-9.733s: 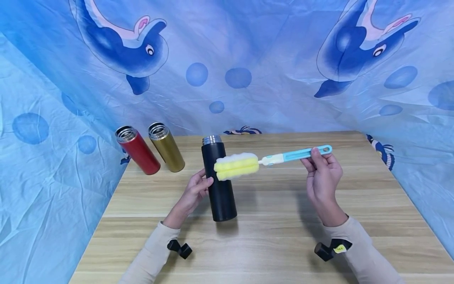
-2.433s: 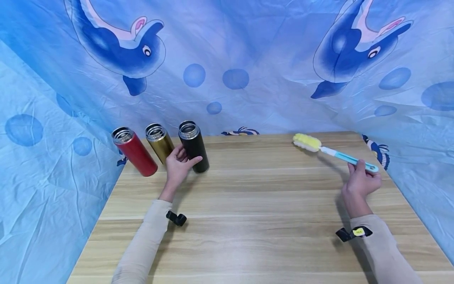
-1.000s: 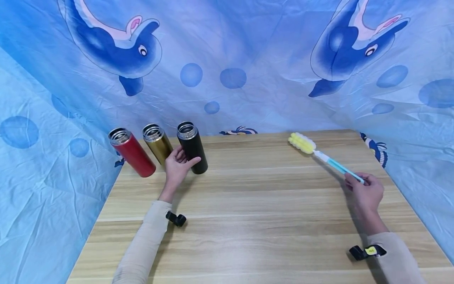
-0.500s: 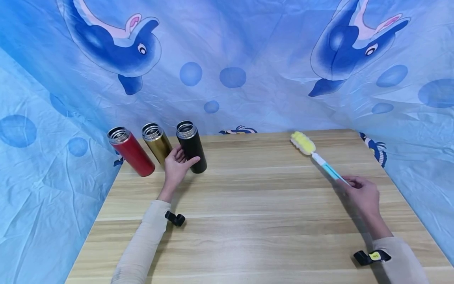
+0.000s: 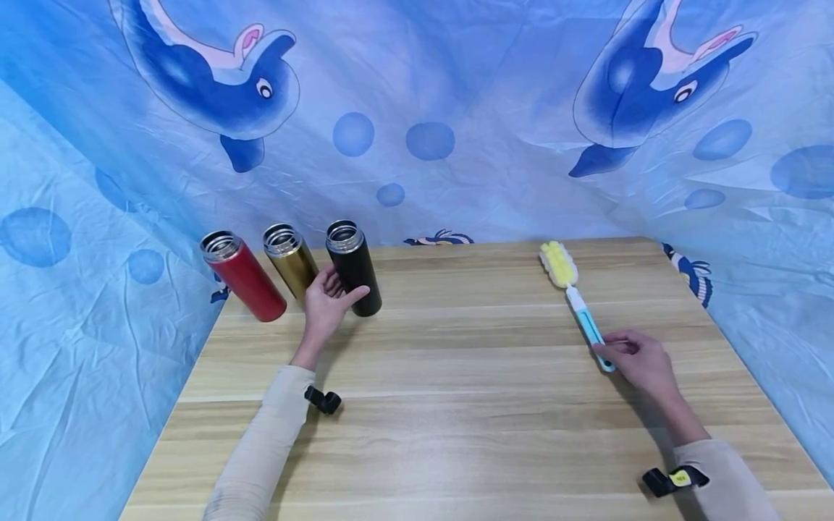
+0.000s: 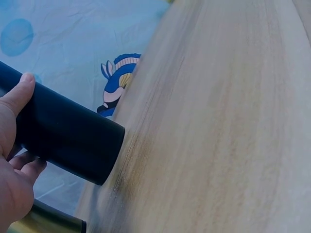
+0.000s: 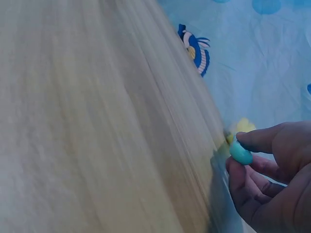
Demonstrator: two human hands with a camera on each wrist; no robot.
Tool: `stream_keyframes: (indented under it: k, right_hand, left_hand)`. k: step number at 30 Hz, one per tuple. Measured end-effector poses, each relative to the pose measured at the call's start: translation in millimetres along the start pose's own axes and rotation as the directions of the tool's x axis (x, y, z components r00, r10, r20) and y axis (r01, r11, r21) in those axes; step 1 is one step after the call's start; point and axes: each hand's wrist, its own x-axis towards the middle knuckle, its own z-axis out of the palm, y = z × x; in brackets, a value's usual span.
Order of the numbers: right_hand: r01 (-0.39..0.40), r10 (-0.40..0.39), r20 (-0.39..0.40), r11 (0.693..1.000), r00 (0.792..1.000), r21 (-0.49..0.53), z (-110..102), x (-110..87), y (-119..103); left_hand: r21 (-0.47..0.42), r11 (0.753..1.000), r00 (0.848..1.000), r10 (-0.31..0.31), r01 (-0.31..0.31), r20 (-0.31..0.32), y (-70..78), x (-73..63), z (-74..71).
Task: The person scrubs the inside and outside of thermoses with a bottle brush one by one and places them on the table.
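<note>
At the back left of the table a black thermos bottle (image 5: 357,275) stands upright with its steel mouth uncovered. My left hand (image 5: 326,302) holds it from its left side, thumb across the front; the left wrist view shows the thumb and curled fingers on the dark body (image 6: 68,131). On the right, my right hand (image 5: 641,362) pinches the turquoise handle of a bottle brush (image 5: 589,327) near its end. The brush's yellow and white sponge head (image 5: 559,265) points toward the back edge. In the right wrist view, the handle end (image 7: 241,153) sits between thumb and fingers.
A gold thermos bottle (image 5: 292,260) stands just left of the black one, partly behind my left hand. Farther left is a red one (image 5: 246,278), also uncovered. A blue dolphin-print cloth (image 5: 482,195) hangs behind the wooden table (image 5: 456,405) and along both sides.
Earlier the black bottle was nearer the middle with the brush in front of it; it now stands beside the gold one. Lately my right hand swung the handle end left and nearer me.
</note>
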Motion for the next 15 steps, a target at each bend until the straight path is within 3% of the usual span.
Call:
stream_keyframes:
  k: [10, 15]
  right_hand:
    - [0.033, -0.034, 0.052, 0.999, 0.998, 0.022, 9.4, 0.0, -2.7]
    - [0.036, -0.034, 0.059, 0.999, 0.998, -0.030, 9.8, -1.2, -6.2]
  left_hand:
    - [0.002, 0.999, 0.999, -0.036, 0.036, 0.030, 2.1, -9.8, -2.0]
    - [0.095, 0.987, 0.990, -0.134, 0.130, 0.040, 12.9, -32.9, -10.3]
